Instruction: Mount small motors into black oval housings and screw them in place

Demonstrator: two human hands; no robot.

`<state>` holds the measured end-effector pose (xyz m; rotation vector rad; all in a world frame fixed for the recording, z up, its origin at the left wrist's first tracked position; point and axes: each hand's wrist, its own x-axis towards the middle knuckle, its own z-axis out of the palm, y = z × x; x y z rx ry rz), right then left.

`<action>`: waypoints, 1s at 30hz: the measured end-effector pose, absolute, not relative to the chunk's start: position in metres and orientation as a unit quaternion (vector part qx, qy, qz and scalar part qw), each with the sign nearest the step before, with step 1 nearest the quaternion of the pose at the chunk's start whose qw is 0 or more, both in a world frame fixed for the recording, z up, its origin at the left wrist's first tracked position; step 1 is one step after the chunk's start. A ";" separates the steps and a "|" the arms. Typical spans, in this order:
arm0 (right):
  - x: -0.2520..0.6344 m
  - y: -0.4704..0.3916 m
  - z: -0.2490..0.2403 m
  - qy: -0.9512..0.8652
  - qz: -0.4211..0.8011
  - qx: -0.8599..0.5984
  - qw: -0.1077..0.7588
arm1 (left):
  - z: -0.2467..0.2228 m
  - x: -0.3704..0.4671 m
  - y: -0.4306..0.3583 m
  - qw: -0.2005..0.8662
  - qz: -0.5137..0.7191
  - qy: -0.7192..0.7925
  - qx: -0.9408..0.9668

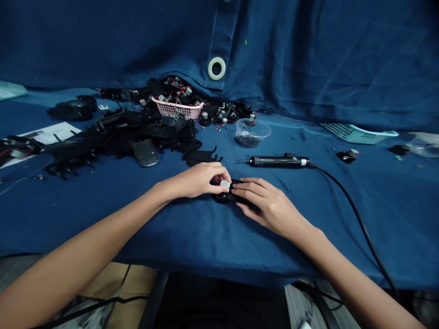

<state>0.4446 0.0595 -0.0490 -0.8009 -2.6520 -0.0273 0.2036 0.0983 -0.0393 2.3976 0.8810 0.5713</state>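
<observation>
A black plastic housing (223, 196) lies on the blue cloth in front of me, mostly covered by my fingers. My left hand (206, 179) pinches a small silvery motor (225, 183) with red wires at the housing's left end. Over the right part of the housing rests my right hand (265, 201), its fingers wrapped along the top and near side. Just beyond my right hand, a black electric screwdriver (279, 161) lies with its bit pointing left. Behind it stands a clear plastic bowl (253, 132) with small dark screws in it.
Black plastic parts (120, 137) are heaped at the left. A pink basket (178, 109) holds wired motor parts at the back. On the right are a teal basket (360, 134), a loose motor piece (349, 155) and the screwdriver's cable (356, 214). A blue curtain (308, 59) hangs behind.
</observation>
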 end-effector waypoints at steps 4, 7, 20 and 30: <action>0.444 0.058 -0.050 -0.940 -0.009 -0.288 0.185 | -0.040 0.204 0.098 0.255 0.208 0.331 0.885; 0.444 0.057 -0.050 -0.938 -0.008 -0.293 0.186 | -0.040 0.204 0.098 0.251 0.208 0.333 0.885; 0.441 0.054 -0.050 -0.932 -0.021 -0.316 0.173 | -0.038 0.205 0.096 0.241 0.203 0.344 0.884; 0.441 0.054 -0.052 -0.931 -0.030 -0.319 0.176 | -0.039 0.206 0.096 0.242 0.202 0.346 0.883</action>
